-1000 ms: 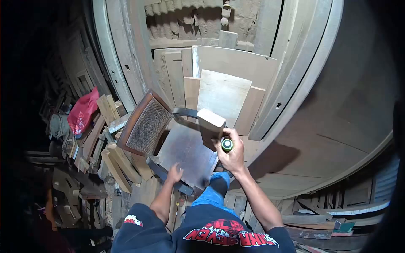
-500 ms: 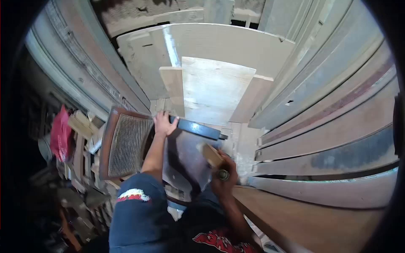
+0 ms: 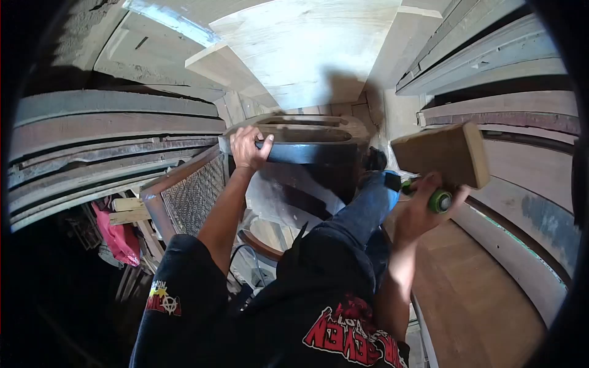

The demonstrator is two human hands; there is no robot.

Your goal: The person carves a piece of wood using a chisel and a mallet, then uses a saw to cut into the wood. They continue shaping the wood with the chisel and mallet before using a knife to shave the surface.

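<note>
My left hand (image 3: 248, 147) grips the corner of a wooden chair frame (image 3: 307, 153), whose near rail is dark and shiny; its fingers bend over the top edge. At left the chair has a woven cane panel (image 3: 195, 190) in a brown wooden border. Off the frame's right end, my right hand (image 3: 426, 205) is closed round a green-and-black handle, its round butt facing me. A thick rectangular wood head sits beyond the fingers, so it looks like a wooden mallet (image 3: 437, 154). Where head and handle meet is hidden.
My jeans-clad leg (image 3: 362, 205) reaches beside the chair's right end. A pale plywood sheet (image 3: 307, 49) stands beyond. Long boards (image 3: 116, 113) are stacked at left, with more boards (image 3: 515, 107) at right. A pink bag (image 3: 116, 233) hangs among wood scraps at lower left.
My right hand has lifted the mallet away from the chair, up and to the right. My left hand still holds the frame. The view has shifted closer, and my leg now shows beside the chair.
</note>
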